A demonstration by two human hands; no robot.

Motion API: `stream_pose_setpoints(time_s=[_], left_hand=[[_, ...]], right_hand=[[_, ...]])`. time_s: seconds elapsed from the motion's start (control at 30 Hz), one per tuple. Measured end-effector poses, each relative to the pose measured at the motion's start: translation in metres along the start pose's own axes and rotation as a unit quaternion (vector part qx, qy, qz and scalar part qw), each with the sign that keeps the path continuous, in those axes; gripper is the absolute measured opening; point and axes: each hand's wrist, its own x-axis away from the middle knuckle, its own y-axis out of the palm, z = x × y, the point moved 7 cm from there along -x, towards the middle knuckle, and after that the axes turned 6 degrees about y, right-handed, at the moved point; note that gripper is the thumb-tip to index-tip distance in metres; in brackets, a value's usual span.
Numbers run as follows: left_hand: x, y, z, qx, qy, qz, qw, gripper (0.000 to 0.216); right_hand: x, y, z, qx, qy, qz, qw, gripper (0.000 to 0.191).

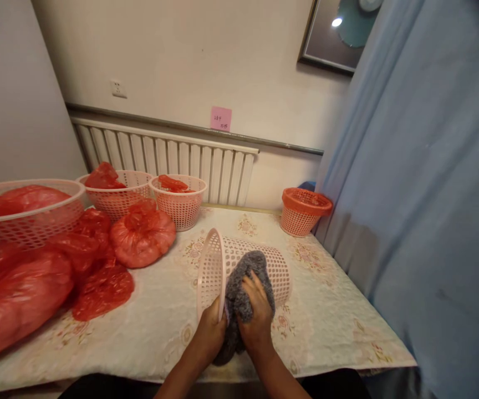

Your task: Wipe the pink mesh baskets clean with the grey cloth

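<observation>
A pale pink plastic basket (279, 271) with perforated sides lies tipped on its side on the table, its mouth facing left. My left hand (213, 328) grips the basket's rim at the near side. A dark grey fuzzy cloth (233, 285) drapes over the basket's near wall. My right hand (257, 313) presses this cloth against the basket, its fingers curled into the fabric. The lower end of the cloth hangs between my two wrists.
Several pink baskets (183, 209) with red plastic bags stand at the back left. Stuffed red bags (143, 235) lie before them. A red-lined basket (300, 219) stands back right, beside a blue curtain (414, 166). A radiator (160, 155) runs along the wall.
</observation>
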Motion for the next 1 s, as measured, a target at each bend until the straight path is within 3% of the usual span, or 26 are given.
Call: stream_pose_setpoints(time_s=[0.13,0.37,0.47,0.63,0.73,0.87,1.0], left_hand=[[0.009,0.0,0.0,-0.015,0.017,0.004,1.0,0.038],[0.025,0.005,-0.003,0.006,0.017,-0.027,0.999,0.036],[0.019,0.004,0.0,0.022,-0.008,-0.026,0.999,0.035],[-0.003,-0.002,0.017,0.028,-0.018,0.039,0.999,0.056],[-0.009,-0.001,0.023,0.031,-0.015,0.05,0.998,0.056],[-0.009,-0.002,0.02,0.006,-0.041,0.051,0.998,0.039],[-0.006,-0.002,0.017,0.004,-0.058,0.041,0.997,0.032]], right_hand=[[-0.025,0.003,-0.027,-0.02,-0.03,-0.001,0.999,0.044],[-0.075,0.006,-0.028,-0.022,0.015,-0.033,0.999,0.046],[-0.076,0.008,-0.026,-0.025,0.018,-0.037,0.999,0.047],[-0.067,0.006,-0.023,-0.031,0.016,-0.047,0.998,0.05],[-0.068,0.004,-0.022,-0.035,0.005,-0.063,0.997,0.049],[-0.072,0.004,-0.002,-0.022,0.007,-0.078,0.997,0.047],[-0.073,-0.007,0.049,0.027,0.046,-0.054,0.997,0.045]])
